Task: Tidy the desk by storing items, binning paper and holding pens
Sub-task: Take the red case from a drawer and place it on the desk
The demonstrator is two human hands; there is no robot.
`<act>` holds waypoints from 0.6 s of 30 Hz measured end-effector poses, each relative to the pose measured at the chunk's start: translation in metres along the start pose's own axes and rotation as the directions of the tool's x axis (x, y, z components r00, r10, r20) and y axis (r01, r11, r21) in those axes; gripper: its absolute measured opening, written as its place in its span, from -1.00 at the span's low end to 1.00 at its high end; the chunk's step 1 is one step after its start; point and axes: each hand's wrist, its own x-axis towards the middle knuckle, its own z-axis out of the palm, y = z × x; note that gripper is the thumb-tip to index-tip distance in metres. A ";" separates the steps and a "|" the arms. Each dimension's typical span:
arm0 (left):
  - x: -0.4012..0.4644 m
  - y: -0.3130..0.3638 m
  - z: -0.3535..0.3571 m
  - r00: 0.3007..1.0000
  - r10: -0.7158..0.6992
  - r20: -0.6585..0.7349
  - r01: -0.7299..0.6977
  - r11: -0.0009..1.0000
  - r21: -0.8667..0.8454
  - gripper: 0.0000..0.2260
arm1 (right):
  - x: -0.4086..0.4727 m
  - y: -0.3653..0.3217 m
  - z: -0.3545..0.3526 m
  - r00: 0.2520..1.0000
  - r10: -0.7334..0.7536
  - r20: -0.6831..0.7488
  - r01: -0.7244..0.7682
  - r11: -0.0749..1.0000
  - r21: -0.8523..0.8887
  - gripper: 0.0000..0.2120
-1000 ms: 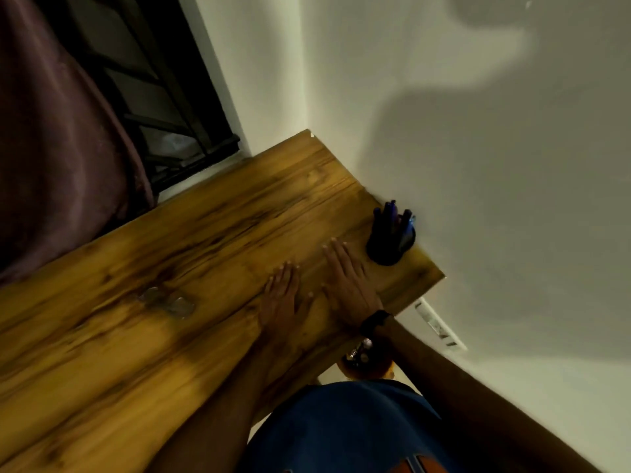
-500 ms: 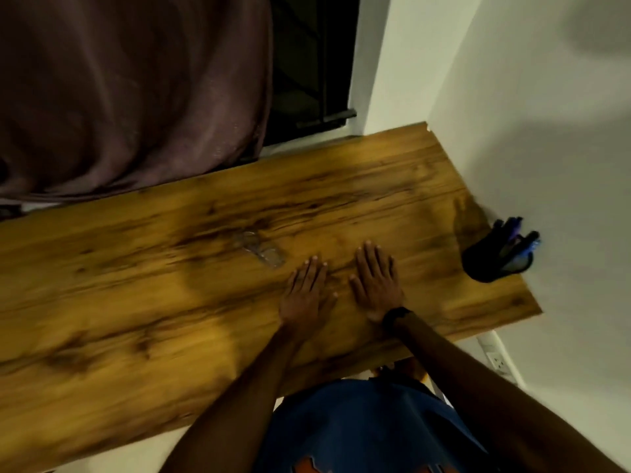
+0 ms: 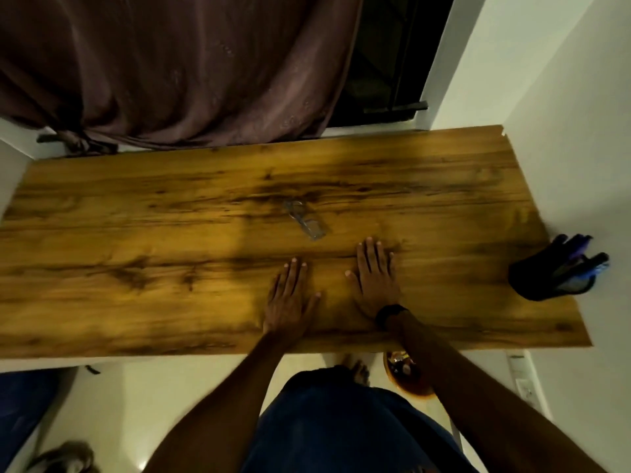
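- The worktop [image 3: 136,254] is bare wood on its left side; nothing there looks at risk.
- A small clear, glassy object [image 3: 304,220], too blurred to name, lies near mid-worktop just beyond the fingertips; it blends into the grain and could be overlooked or knocked.
- The left hand [image 3: 290,298] lies flat, fingers spread, holding nothing.
- The right hand [image 3: 375,278] is likewise flat and spread, a dark band at its wrist.
- The black pen holder [image 3: 539,281] with its pens [image 3: 577,254] leans at the worktop's right edge against the wall; a careless nudge could tip it.
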 end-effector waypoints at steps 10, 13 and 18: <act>-0.086 -0.065 -0.009 0.986 -0.163 -0.017 0.162 0.985 -0.057 -0.35 | -0.036 -0.084 0.028 0.995 -0.098 0.029 0.098 0.995 -0.012 -0.35; -0.107 -0.089 -0.012 0.982 -0.191 -0.008 0.190 0.981 -0.046 -0.34 | -0.044 -0.109 0.035 0.994 -0.097 0.052 0.099 0.995 -0.023 -0.35; -0.140 -0.145 -0.020 0.980 -0.199 -0.023 0.198 0.979 -0.056 -0.31 | -0.053 -0.167 0.050 0.993 -0.104 0.064 0.107 0.993 -0.057 -0.36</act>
